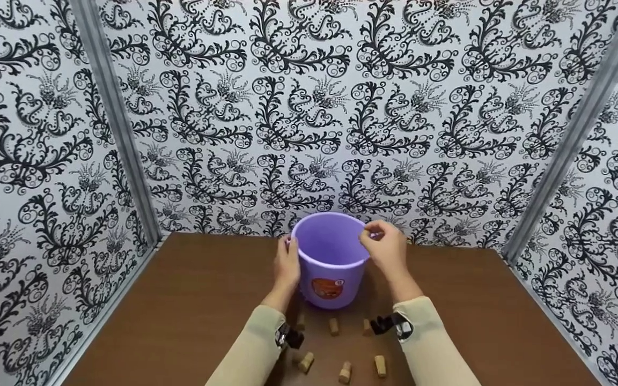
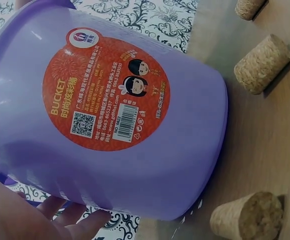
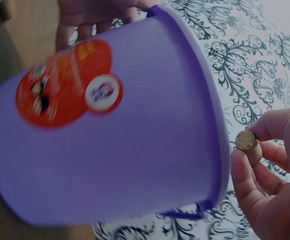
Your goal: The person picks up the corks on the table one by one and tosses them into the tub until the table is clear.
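Observation:
A purple bucket [image 1: 336, 289] with a round orange label [image 2: 110, 100] stands upright on the brown table. My left hand [image 1: 286, 265] holds it at the left side, with the fingers [image 2: 87, 225] along its outer wall and the thumb near the rim. At the right rim, my right hand [image 1: 388, 249] pinches a cork [image 3: 247, 142] between thumb and fingertips. That cork is just beside the rim in the right wrist view. Part of the bucket's handle [image 3: 184, 215] hangs at the outer wall. The bucket's floor is hidden.
Several corks lie on the brown table [image 1: 207, 300] in front of the bucket, among them a middle cork [image 1: 333, 326], a near cork [image 1: 345, 372] and a right cork [image 1: 380, 366]. Patterned panels [image 1: 309, 134] enclose the table at the back and both sides.

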`<act>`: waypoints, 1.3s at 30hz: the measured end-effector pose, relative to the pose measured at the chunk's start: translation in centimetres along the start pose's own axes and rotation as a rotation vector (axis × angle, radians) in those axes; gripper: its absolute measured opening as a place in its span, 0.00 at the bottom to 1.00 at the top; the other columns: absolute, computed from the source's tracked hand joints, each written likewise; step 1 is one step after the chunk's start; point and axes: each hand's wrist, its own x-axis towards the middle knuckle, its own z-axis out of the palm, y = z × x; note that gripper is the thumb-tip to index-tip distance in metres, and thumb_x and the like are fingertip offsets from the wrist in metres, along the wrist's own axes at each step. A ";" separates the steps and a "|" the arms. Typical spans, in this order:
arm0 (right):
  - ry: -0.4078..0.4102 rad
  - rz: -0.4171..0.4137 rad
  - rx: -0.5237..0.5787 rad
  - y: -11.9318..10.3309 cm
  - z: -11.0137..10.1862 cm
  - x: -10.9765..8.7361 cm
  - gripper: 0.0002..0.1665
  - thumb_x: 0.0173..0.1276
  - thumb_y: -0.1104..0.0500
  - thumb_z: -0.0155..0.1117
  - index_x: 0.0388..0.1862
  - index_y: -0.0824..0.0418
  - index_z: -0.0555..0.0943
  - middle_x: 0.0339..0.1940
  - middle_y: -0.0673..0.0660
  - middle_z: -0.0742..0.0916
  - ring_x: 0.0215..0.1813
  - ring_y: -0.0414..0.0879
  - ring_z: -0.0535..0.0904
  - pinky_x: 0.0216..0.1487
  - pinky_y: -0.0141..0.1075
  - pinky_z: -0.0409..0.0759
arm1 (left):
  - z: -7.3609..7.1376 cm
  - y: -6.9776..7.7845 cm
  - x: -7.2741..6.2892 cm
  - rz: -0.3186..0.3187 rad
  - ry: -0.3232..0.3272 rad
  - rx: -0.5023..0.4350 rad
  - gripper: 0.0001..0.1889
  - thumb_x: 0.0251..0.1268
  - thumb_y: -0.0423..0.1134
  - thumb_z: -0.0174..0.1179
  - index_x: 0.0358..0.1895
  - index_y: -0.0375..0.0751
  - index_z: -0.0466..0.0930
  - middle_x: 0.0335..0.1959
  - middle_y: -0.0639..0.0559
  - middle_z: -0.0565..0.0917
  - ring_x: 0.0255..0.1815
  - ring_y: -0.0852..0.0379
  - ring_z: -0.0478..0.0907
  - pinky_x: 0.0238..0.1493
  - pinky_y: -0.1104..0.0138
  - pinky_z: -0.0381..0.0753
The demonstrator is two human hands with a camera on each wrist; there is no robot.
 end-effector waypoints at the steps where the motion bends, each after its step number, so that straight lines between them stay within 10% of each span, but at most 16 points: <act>1: -0.001 0.004 0.019 0.0 0.3 0.1 0.07 0.59 0.64 0.73 0.38 0.61 0.90 0.35 0.59 0.92 0.35 0.47 0.86 0.38 0.28 0.83 | 0.0 0.0 0.0 -0.001 -0.001 0.001 0.19 0.86 0.50 0.48 0.65 0.44 0.77 0.63 0.37 0.86 0.62 0.36 0.83 0.68 0.43 0.78; 21: 0.083 -0.331 -0.206 -1.4 4.7 0.0 0.05 0.56 0.70 0.71 0.31 0.63 0.86 0.31 0.59 0.85 0.34 0.54 0.81 0.40 0.48 0.83 | -0.2 0.3 -0.2 0.046 -0.019 0.039 0.20 0.85 0.49 0.48 0.66 0.43 0.77 0.63 0.35 0.85 0.63 0.34 0.82 0.67 0.42 0.78; 39: -0.275 0.114 -0.148 -1.3 3.5 2.9 0.10 0.61 0.61 0.71 0.41 0.63 0.89 0.41 0.61 0.93 0.44 0.55 0.88 0.54 0.46 0.87 | -0.3 0.0 0.0 0.028 -0.032 0.048 0.20 0.86 0.50 0.48 0.68 0.45 0.77 0.64 0.35 0.85 0.64 0.34 0.82 0.68 0.41 0.78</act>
